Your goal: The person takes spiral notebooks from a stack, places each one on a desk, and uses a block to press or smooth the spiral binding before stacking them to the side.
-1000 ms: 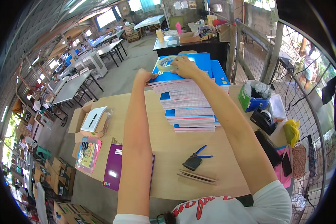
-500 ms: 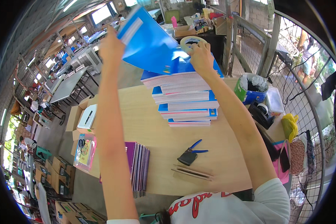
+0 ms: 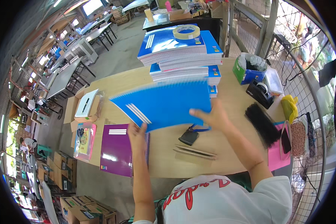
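A blue notebook (image 3: 168, 104) is held tilted above the table, its far edge a little blurred and toothed-looking. My left hand (image 3: 137, 136) is closed on its near left edge, beside three white label lines. My right hand (image 3: 214, 116) grips the right end, thumb on the cover and fingers hidden beneath. Behind it stands a tall pile of blue notebooks (image 3: 171, 43), with a roll of tape (image 3: 186, 32) lying on top. Below my left hand is a pile of purple spiral notebooks (image 3: 115, 153). Blue-handled pliers (image 3: 189, 136) lie partly under the held notebook.
Thin flat strips (image 3: 196, 152) lie near the front edge. To the right are a bunch of black bristly strands (image 3: 261, 125), a tape dispenser (image 3: 260, 93), and a lined bin (image 3: 248, 69). An open carton (image 3: 86, 106) and a clear pouch with scissors (image 3: 84, 142) sit left.
The blue notebook has come down from above the pile toward me, both hands on it. My right hand has left the tape roll, which now rests on the pile.
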Tool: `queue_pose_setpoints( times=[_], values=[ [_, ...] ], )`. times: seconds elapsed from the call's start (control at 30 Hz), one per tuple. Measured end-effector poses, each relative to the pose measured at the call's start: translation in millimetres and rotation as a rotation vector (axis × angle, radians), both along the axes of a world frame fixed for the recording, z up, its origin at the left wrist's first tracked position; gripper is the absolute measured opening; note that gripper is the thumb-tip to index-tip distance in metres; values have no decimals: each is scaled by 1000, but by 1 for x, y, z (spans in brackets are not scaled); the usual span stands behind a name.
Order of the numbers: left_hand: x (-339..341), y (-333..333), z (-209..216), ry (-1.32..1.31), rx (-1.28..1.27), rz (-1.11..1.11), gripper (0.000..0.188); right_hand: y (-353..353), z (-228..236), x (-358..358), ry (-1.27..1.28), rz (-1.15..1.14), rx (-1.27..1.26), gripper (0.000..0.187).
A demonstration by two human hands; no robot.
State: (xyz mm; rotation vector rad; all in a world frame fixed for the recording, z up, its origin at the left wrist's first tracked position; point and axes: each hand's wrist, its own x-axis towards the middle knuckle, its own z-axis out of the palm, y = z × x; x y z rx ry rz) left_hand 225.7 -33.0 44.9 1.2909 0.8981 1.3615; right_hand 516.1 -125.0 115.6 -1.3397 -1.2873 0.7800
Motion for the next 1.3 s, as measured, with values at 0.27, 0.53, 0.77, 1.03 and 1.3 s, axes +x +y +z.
queue_pose_setpoints(
  times=[0.27, 0.53, 0.77, 1.03, 1.3],
  values=[
    [-55, -5, -156, -104, -282, -181, 32, -54, -81, -74, -185, 49, 30, 28],
    [-48, 1, -140, -172, -234, -216, 32, -58, -81, -77, -180, 26, -12, 29],
    [-55, -15, -177, -113, -267, -198, 27, -72, -92, -76, -233, 40, -70, 30],
    [-7, -80, -186, 252, -338, -473, 38, -163, -177, 1, -137, -84, -357, 36],
    [17, -103, -206, 276, -310, -355, 74, -147, -227, 24, -209, -67, -470, 56]
  ],
)
